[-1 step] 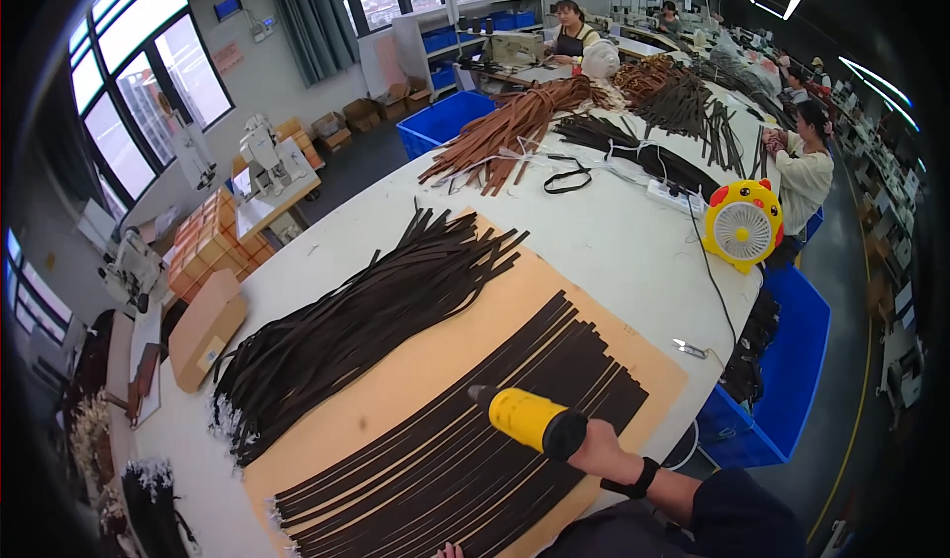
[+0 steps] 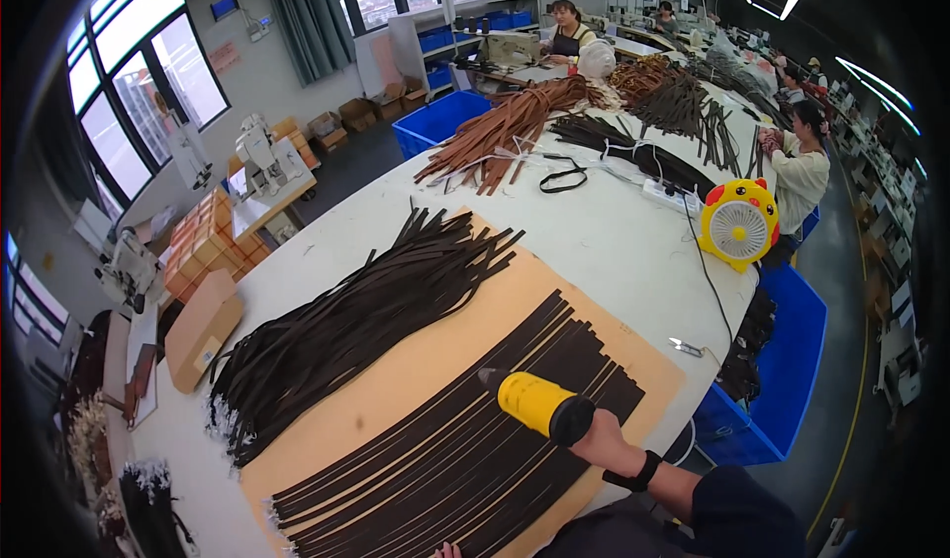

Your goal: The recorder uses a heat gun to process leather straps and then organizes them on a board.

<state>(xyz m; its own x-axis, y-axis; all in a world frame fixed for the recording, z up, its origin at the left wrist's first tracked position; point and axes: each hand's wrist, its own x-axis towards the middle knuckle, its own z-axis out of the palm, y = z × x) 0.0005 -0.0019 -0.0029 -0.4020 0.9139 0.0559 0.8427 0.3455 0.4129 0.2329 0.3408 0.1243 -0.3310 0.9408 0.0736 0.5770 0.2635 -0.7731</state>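
Observation:
My right hand [image 2: 606,441] grips a yellow heat gun [image 2: 539,403] with a dark nozzle, held above a row of flat dark brown strips [image 2: 435,469]. Its nozzle points toward the far left. The strips lie side by side, with narrow gaps between some, on a tan board [image 2: 633,360]. At the lower edge only the fingertips of my left hand [image 2: 448,550] show, stretched out on the near strips; the rest of that hand is out of the picture. Beyond the row, a loose heap of similar dark strips [image 2: 346,321] lies partly on the board, with whitish ends at the left.
Small snips [image 2: 685,346] lie right of the board on the white table [image 2: 594,232]. A yellow toy-shaped fan [image 2: 739,224] stands farther back, its cable hanging near a blue bin [image 2: 782,400]. Brown strip bundles [image 2: 505,128] lie far off. A co-worker [image 2: 800,167] stands at the right.
The heat gun in my right hand has shifted slightly away from me and to the right over the strips. My left fingertips stay in about the same place.

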